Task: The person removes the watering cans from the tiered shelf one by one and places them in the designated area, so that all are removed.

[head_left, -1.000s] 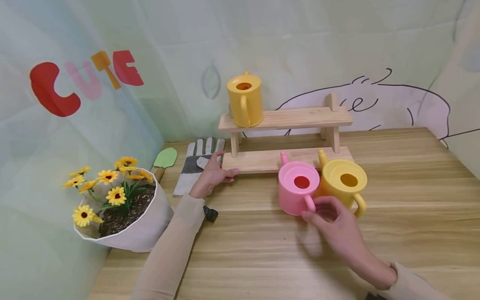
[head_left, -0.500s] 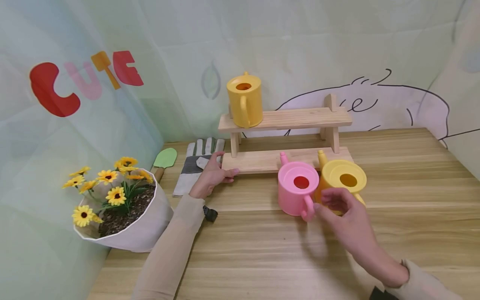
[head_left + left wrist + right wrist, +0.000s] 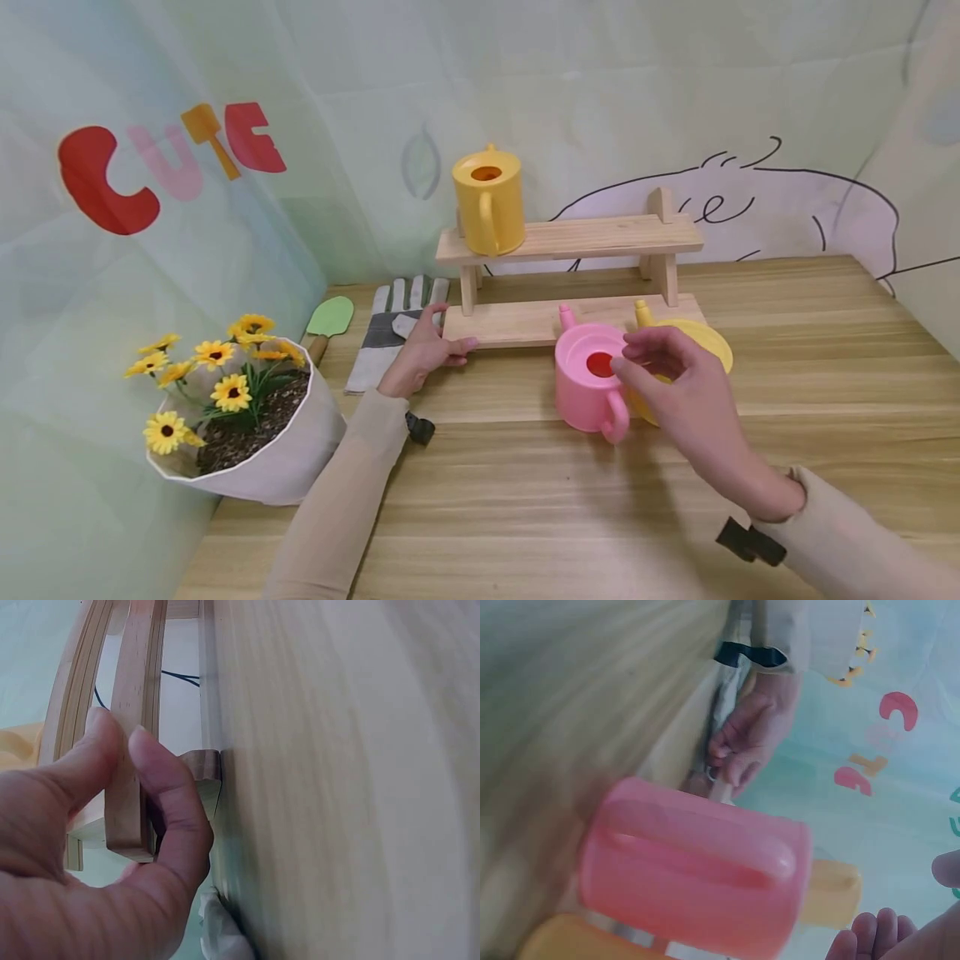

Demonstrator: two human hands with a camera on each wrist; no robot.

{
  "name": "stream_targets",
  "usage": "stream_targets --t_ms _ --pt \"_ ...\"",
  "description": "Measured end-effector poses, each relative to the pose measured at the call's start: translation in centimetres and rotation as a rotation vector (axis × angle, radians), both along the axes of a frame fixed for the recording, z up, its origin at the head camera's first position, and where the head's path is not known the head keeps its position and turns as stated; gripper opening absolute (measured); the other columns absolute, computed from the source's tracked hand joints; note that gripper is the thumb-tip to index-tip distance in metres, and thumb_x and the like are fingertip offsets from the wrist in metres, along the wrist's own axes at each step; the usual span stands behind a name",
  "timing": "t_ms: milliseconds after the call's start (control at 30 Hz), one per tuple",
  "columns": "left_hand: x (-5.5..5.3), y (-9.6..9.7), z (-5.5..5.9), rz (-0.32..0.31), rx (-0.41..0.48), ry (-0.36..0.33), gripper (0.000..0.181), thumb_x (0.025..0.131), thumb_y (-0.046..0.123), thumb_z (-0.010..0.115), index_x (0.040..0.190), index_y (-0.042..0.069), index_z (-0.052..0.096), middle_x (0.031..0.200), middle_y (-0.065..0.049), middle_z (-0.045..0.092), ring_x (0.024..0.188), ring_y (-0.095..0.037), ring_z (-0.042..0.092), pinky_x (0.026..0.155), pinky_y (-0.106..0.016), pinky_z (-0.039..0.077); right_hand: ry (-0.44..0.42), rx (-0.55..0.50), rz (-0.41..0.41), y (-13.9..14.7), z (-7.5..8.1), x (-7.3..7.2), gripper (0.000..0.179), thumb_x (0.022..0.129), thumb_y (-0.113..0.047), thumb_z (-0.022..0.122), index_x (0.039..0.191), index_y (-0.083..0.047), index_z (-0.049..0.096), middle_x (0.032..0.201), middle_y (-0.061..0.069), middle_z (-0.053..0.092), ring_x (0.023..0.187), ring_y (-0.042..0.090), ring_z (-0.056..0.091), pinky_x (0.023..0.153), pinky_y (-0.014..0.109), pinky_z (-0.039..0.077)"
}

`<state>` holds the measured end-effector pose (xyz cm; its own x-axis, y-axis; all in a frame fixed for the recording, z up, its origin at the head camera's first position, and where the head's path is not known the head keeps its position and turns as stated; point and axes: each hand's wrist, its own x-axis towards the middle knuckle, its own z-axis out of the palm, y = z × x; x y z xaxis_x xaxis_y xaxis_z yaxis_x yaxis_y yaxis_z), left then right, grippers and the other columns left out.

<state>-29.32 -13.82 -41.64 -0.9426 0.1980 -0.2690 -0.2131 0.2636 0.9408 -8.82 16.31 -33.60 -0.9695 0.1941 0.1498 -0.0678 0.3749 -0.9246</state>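
My left hand grips the left end of the lower board of a two-tier wooden shelf; the left wrist view has thumb and fingers around the board's end. My right hand hovers by the rim of a pink watering can, fingers loosely bent and holding nothing. In the right wrist view its fingers are apart from the pink can. A yellow watering can stands just right of the pink one, partly hidden by my right hand. Another yellow watering can stands on the upper board's left part.
A white pot of yellow flowers stands at the left. Behind it lie a green-bladed trowel and a grey-white glove on the wooden table. A printed cloth backdrop rises behind the shelf.
My right hand has let go of the pink watering can's handle and risen up toward its rim. The left hand, shelf and cans have stayed in place.
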Motion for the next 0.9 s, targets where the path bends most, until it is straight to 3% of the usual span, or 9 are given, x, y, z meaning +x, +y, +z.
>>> stream_targets --t_ms 400,633,900 --pt "0.1 -0.2 -0.2 0.004 0.017 -0.010 0.096 0.099 0.001 0.079 0.171 0.013 0.017 0.122 -0.020 0.060 0.072 -0.010 0.072 0.062 -0.018 0.062 0.025 -0.032 0.070 -2.4 2.4 -3.0 0.039 0.102 -0.028 0.080 0.133 -0.007 0.068 0.120 0.010 0.069 0.108 0.018 0.065 0.087 0.011 0.057" --pt "0.1 -0.2 -0.2 0.004 0.007 -0.003 0.096 0.099 0.003 0.079 0.171 0.013 0.017 0.122 -0.020 0.059 0.072 -0.010 0.072 0.063 -0.018 0.062 0.062 -0.039 0.098 -3.9 3.3 -5.0 0.034 0.101 -0.021 0.079 0.130 -0.005 0.068 0.117 0.012 0.069 0.108 0.021 0.064 0.089 0.012 0.055" --pt "-0.1 0.0 0.0 0.001 0.007 -0.001 0.097 0.099 0.004 0.080 0.171 0.012 0.017 0.119 -0.018 0.059 0.073 -0.011 0.072 0.064 -0.018 0.063 0.048 -0.005 0.114 -5.2 4.4 -7.8 0.036 0.102 -0.025 0.077 0.131 -0.009 0.066 0.119 0.010 0.069 0.110 0.023 0.064 0.096 0.028 0.055"
